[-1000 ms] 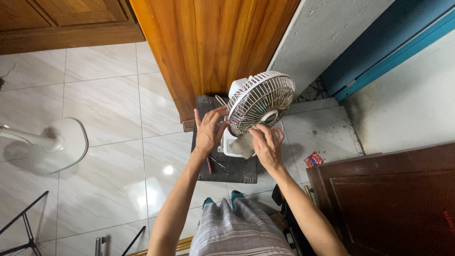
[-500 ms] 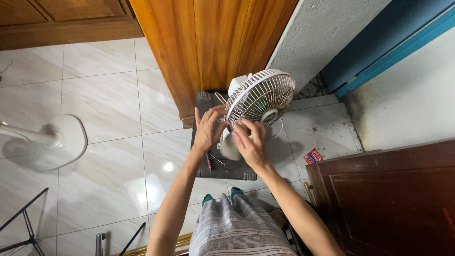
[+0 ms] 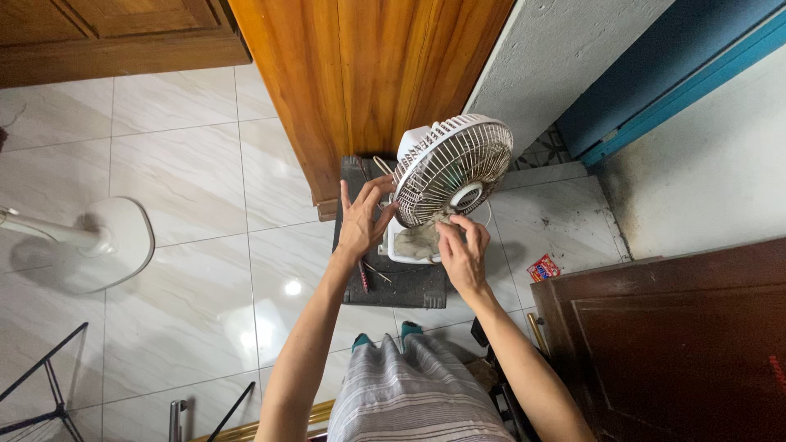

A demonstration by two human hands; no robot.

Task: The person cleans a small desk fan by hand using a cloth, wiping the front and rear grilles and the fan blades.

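A small white table fan (image 3: pixel 452 168) with a dusty wire grille stands on a dark mat (image 3: pixel 395 282) on the tiled floor, facing me. My left hand (image 3: pixel 361 219) rests flat against the grille's left edge, fingers spread. My right hand (image 3: pixel 462 252) presses a grey-beige cloth (image 3: pixel 417 240) against the lower part of the grille, fingers pinched on it. The cloth hangs over the fan's white base.
A wooden door (image 3: pixel 372 78) rises behind the fan. A dark wooden panel (image 3: pixel 679 336) stands at the right. Another fan's white base (image 3: pixel 110 241) sits left. Thin sticks (image 3: pixel 372 274) lie on the mat, a small red packet (image 3: pixel 543 268) on the floor.
My right hand swept the cloth left across the lower grille, then came back to the right under the hub. My left hand stayed on the grille's edge.
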